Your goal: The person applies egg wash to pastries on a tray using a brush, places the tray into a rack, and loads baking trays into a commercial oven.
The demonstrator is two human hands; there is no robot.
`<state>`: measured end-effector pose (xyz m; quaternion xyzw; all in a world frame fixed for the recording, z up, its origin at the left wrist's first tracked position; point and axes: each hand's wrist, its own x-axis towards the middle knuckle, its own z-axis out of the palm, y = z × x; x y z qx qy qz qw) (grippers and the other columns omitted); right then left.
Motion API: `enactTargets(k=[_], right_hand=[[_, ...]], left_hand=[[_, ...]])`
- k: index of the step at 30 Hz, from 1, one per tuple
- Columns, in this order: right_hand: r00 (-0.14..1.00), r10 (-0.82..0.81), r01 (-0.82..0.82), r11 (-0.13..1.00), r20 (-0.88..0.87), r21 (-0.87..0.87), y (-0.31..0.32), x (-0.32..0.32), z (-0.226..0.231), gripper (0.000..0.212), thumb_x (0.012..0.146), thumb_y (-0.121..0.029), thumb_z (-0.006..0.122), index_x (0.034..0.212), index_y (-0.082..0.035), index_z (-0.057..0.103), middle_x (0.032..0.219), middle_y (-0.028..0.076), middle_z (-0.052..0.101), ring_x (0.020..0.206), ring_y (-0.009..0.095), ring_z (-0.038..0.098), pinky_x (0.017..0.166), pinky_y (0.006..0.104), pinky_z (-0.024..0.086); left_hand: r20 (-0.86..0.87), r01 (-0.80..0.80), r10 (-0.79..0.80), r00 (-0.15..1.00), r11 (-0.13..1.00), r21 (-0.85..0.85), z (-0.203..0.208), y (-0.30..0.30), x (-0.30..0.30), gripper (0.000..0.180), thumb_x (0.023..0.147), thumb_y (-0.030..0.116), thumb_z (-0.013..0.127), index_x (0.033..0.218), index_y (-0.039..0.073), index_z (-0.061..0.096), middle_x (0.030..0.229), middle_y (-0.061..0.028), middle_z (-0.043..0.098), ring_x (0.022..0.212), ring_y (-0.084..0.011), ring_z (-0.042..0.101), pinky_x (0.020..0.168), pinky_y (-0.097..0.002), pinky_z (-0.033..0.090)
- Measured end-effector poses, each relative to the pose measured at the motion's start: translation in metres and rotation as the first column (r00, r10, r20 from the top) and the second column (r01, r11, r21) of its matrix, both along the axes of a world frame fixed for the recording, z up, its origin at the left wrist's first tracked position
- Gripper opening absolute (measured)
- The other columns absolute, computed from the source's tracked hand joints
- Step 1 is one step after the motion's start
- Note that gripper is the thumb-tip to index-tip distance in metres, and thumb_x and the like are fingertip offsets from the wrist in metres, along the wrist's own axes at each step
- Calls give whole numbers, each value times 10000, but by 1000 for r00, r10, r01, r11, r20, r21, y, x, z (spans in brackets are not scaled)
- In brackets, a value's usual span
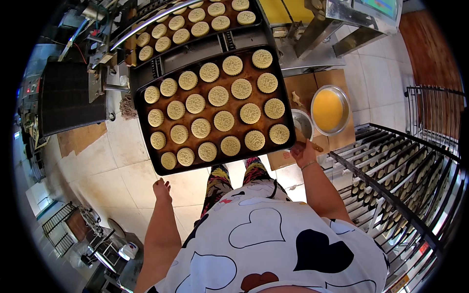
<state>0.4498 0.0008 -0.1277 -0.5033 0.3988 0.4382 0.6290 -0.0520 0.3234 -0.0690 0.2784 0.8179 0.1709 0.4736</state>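
A dark baking tray (pixel 166 142) with several rows of round, pattern-stamped pale dough cakes (pixel 223 121) lies in front of me on the machine's conveyor. My left hand (pixel 162 189) is below the tray's near left corner, apart from it, its fingers loosely bent with nothing in them. By the near right corner, my right hand (pixel 304 154) is closed on a wooden-handled tool (pixel 317 147); its working end cannot be made out. Just beyond that hand stand a metal bowl of yellow liquid (pixel 328 110) and a smaller metal pot (pixel 304 123), both on cardboard.
Another tray of cakes (pixel 181 36) sits farther up the conveyor (pixel 188 61). To the right, a black metal rack (pixel 391 183) holds several loaded trays. A dark belt (pixel 73 97) is at left. Cardboard (pixel 330 77) lies under the bowl, over the tiled floor (pixel 127 183).
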Motion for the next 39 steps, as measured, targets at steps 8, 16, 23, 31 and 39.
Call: enactTargets(k=[8, 16, 23, 31, 39], right_hand=[[919, 256, -251, 966, 299, -56, 47, -1, 37, 652, 903, -581, 349, 1125, -2, 551, 957, 83, 651, 815, 181, 627, 661, 276, 501], [857, 322, -111, 878, 402, -466, 96, -6, 35, 822, 834, -657, 409, 1168, 87, 516, 1137, 181, 588, 1081, 302, 541, 893, 350, 424], [798, 528, -106, 597, 290, -795, 43, -140, 83, 759, 847, -635, 387, 989, 77, 611, 937, 298, 606, 960, 386, 583, 842, 402, 427], [895, 8, 347, 614, 446, -708, -82, -281, 111, 759, 865, -599, 391, 862, 128, 607, 852, 306, 602, 839, 403, 582, 781, 426, 435], [646, -328, 763, 232, 689, -604, -178, -392, 198, 803, 838, -646, 421, 877, 140, 579, 798, 183, 585, 759, 263, 510, 735, 395, 435]], left_hand=[[365, 121, -115, 924, 993, 7, -10, 81, 15, 501, 934, 437, 429, 1222, 34, 503, 1131, -70, 598, 1039, -182, 547, 911, -329, 407], [360, 17, -43, 932, 997, 76, 5, 101, 66, 629, 906, 510, 433, 1252, -15, 456, 1200, -119, 550, 1043, -250, 550, 896, -349, 463], [635, 188, -222, 740, 975, 122, 34, 98, -14, 580, 933, 455, 405, 1275, -12, 438, 1238, -118, 522, 1095, -275, 530, 931, -389, 444], [612, 573, -559, 560, 795, 202, 137, 84, 76, 574, 940, 455, 385, 1243, -29, 451, 1206, -144, 539, 1047, -292, 560, 894, -394, 466], [324, 786, -941, -98, 127, 605, 139, 36, 174, 340, 936, 345, 492, 786, 41, 519, 772, 12, 504, 730, -95, 407, 672, -276, 355]])
